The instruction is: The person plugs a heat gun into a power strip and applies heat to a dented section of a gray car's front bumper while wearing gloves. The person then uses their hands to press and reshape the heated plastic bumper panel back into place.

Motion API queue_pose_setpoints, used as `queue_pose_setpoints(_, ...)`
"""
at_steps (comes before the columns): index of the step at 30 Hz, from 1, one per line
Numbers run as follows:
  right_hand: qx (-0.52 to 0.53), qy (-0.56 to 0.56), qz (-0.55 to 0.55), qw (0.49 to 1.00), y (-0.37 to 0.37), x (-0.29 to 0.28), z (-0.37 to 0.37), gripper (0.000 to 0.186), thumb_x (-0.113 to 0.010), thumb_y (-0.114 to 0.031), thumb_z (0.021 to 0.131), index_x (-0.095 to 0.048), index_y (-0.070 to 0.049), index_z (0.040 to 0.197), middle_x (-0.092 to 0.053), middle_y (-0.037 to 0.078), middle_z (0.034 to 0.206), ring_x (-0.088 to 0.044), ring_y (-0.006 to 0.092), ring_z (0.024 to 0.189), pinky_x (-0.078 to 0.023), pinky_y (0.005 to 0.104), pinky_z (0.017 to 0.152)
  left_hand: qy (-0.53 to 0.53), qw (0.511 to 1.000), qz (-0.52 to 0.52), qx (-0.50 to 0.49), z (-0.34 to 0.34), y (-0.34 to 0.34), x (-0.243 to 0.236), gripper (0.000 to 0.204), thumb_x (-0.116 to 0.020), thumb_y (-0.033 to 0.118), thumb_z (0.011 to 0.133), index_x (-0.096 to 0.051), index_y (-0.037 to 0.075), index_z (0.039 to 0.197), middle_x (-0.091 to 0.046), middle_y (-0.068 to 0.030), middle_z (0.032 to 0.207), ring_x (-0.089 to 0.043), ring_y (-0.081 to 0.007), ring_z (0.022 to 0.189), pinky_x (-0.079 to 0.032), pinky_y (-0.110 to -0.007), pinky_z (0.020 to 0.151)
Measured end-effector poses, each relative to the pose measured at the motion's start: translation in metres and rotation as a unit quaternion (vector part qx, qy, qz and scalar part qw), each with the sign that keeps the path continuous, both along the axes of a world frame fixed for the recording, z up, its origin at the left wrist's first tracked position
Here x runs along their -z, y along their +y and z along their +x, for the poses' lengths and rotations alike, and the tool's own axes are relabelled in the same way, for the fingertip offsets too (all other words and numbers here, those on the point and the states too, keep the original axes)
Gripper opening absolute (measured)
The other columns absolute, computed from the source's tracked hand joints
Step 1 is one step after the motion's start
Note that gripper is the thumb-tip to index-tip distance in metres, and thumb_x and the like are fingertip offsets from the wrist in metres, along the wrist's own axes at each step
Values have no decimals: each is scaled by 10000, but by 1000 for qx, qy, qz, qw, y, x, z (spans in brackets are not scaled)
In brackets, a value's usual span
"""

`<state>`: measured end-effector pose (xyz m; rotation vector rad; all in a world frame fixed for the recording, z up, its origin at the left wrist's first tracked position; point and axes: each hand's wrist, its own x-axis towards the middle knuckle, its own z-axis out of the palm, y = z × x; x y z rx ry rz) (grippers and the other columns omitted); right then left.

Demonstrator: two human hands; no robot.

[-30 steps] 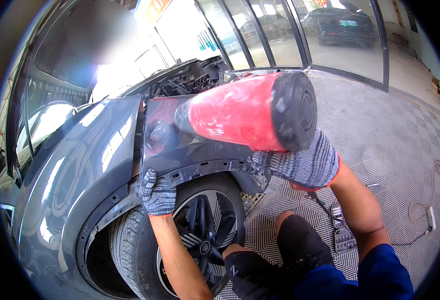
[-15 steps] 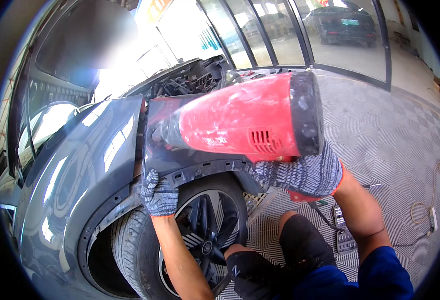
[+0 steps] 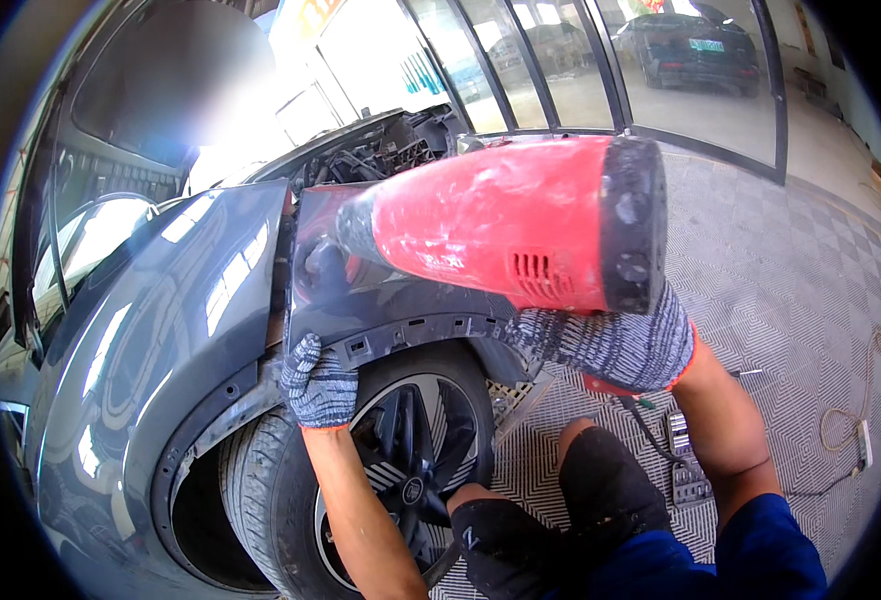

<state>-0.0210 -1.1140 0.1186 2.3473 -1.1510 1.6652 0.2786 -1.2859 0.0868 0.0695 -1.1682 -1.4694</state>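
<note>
The right hand [image 3: 616,345], in a grey knit glove with an orange cuff, is closed around the handle of a red heat gun [image 3: 501,225]; the grip is mostly hidden by the glove, with a bit of red showing beneath it. The gun lies nearly level in front of the grey panel [image 3: 391,300], its nozzle [image 3: 359,228] pointing left; I cannot tell whether the tip touches the surface. The left hand [image 3: 321,385], gloved alike, is at the panel's lower left corner, beside the slotted flange [image 3: 416,333] and above the tyre [image 3: 261,480]. Its fingers are bent and close together, the thumb side uppermost; I cannot tell whether they pinch the edge or only rest against it. Left of the panel, across a narrow gap, stands the glossy fender [image 3: 161,330]. A dark cord [image 3: 649,432] hangs below the right hand.
</note>
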Motion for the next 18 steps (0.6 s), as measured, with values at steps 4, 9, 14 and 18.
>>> queue_pose_setpoints(4,-22,-64,84,994,3,-2,0,406,-677,-168,757,-604,-70,1144,-629,94,1122,-610,239,1010,-470,350,907,17,1000,3,6,-7,4,-4,470,-537,42,752,-506,-9,1218,-569,-151,1187,-534,-281,1120,-391,-434,1011)
queue_pose_setpoints(9,10,4,-6,1000,1,0,6,409,-717,-207,762,-611,-70,1133,-638,87,1101,-616,228,995,-486,340,875,7,1000,-10,3,2,-3,1,453,-542,38,769,-508,-6,1218,-579,-139,1175,-542,-279,1106,-397,-424,1008)
queue_pose_setpoints(14,0,-61,24,998,-6,4,8,387,-768,-242,722,-648,-59,1041,-669,105,974,-640,226,898,-505,359,827,9,1000,-2,2,-2,-11,8,441,-554,53,780,-513,2,1217,-587,-131,1167,-550,-285,1094,-400,-429,1004)
queue_pose_setpoints(18,-86,-153,73,982,-5,7,15,371,-764,-238,725,-653,-58,1030,-672,96,966,-643,228,886,-511,357,811,7,1000,8,9,13,-12,8,437,-554,60,779,-524,9,1212,-590,-131,1168,-552,-287,1094,-401,-441,1000)
